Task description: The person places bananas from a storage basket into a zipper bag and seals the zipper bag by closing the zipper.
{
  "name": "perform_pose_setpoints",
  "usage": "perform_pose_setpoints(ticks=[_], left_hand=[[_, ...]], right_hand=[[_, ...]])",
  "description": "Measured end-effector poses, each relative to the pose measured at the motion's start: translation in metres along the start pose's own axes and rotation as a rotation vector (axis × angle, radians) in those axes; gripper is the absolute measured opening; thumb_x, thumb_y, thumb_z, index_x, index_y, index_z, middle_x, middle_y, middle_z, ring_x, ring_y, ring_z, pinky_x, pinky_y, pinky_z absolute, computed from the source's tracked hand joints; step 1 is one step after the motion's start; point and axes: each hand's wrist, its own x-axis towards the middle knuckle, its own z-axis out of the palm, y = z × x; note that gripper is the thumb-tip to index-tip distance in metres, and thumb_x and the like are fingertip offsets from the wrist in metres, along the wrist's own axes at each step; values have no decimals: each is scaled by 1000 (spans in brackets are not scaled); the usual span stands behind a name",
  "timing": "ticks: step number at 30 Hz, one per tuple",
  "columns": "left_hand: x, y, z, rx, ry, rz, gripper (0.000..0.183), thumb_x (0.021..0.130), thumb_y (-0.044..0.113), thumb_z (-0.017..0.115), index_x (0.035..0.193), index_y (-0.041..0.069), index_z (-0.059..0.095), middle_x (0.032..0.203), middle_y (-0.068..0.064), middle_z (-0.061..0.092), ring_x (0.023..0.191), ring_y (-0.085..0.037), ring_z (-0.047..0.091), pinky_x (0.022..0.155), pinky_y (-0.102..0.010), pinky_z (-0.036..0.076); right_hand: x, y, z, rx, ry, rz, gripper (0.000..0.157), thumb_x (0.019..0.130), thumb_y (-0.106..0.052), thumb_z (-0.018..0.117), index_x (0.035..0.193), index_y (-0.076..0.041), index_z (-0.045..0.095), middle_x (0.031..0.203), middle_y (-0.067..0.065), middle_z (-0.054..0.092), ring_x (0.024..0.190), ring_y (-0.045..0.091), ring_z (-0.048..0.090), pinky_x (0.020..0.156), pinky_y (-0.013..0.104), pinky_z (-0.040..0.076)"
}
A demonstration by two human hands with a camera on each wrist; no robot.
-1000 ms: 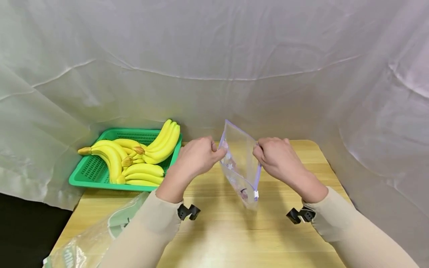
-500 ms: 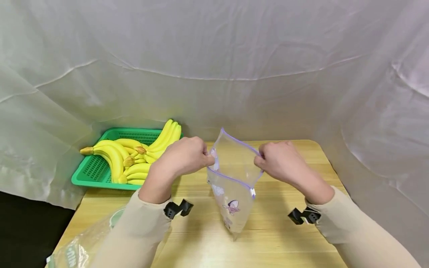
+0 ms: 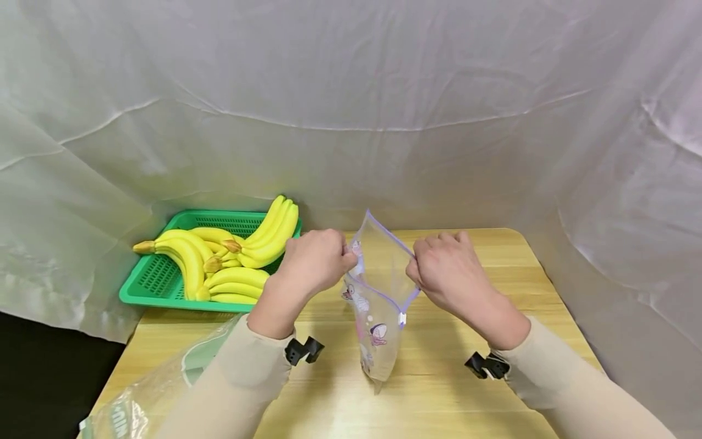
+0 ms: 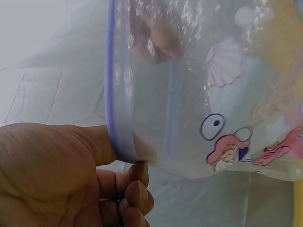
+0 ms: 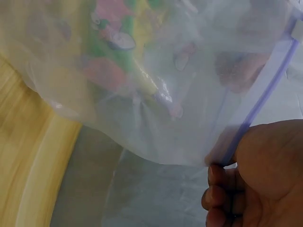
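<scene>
A translucent zipper bag (image 3: 378, 341) with a purple rim and printed cartoon figures hangs with its mouth spread over the table. My left hand (image 3: 320, 259) pinches the left side of the rim. In the left wrist view, the thumb of the left hand (image 4: 61, 165) lies inside the mouth with the fingers curled outside. The right side of the rim is pinched by my right hand (image 3: 450, 268). Its thumb also goes inside the bag in the right wrist view, where the right hand (image 5: 270, 165) has its fingers curled below. A white slider (image 3: 403, 319) sits at the rim's near corner.
Left of the hands stands a green basket (image 3: 148, 302) with several yellow bananas (image 3: 189, 262). A clear plastic package (image 3: 164, 372) lies partly under the left sleeve. Pale fabric (image 3: 351, 122) walls the wooden table (image 3: 466, 402) at the back and sides.
The bag has turned so its printed front faces me and its bottom hangs lower. Its mouth spread wider half a second ago, then narrowed slightly as the hands came closer together.
</scene>
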Motion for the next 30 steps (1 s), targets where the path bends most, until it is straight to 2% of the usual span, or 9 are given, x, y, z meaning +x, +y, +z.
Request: perform_pose_setpoints(ticks=[5,7,11,13,16,18,21,24,30], left_hand=[[-2,-2,7,73,64,33,41,84,23,54,47,19,35,52,5,28,56,-18,40,56,-38,35],[-3,-6,7,89,43,20,39,84,24,56,49,18,39,52,4,32,57,-19,43,60,-40,38],[-6,-13,5,116,-42,-69,35,87,30,59,57,18,46,60,2,45,64,-20,50,69,-43,38],[-6,-14,4,114,-72,-87,36,87,30,58,56,19,44,59,3,42,61,-18,46,65,-41,37],[-5,-10,3,56,-70,-40,37,86,28,54,54,19,39,54,5,33,54,-15,37,54,-34,32],[-4,-6,4,46,-25,-20,38,86,26,52,52,19,38,53,4,31,53,-15,34,52,-34,32],[0,-3,6,75,67,-50,37,89,24,52,53,18,42,58,2,41,59,-19,44,64,-41,39],[4,-5,11,101,142,-67,37,86,22,53,51,18,44,62,1,46,66,-23,50,70,-46,39],[4,-12,17,46,233,9,25,81,19,53,57,19,46,61,2,43,63,-22,48,61,-40,33]], right_hand=[[-5,2,5,-8,-13,-9,25,81,-14,47,58,-17,36,54,-5,30,54,20,33,61,38,30],[-7,4,7,-4,-25,8,25,80,-13,46,57,-18,35,54,-5,30,53,21,33,60,37,29],[-9,8,5,6,-49,81,27,78,-10,44,55,-17,32,54,-5,28,52,21,31,60,36,24],[-10,8,3,24,-77,120,28,79,-10,43,54,-18,32,54,-4,27,53,20,31,61,35,22],[-8,5,-2,77,-126,157,29,80,-12,42,53,-19,34,53,-5,30,52,18,32,61,34,21],[-7,3,-3,97,-140,167,29,81,-13,43,53,-20,35,52,-5,32,53,18,33,61,34,22],[-6,2,-3,98,-141,187,29,79,-12,44,52,-19,34,51,-5,31,52,19,33,61,34,21],[-6,2,-2,95,-158,207,29,78,-12,42,52,-18,33,51,-5,29,51,19,31,61,34,20],[-2,-2,-7,131,-186,226,31,80,-13,43,51,-19,33,51,-6,28,51,16,30,61,34,22]])
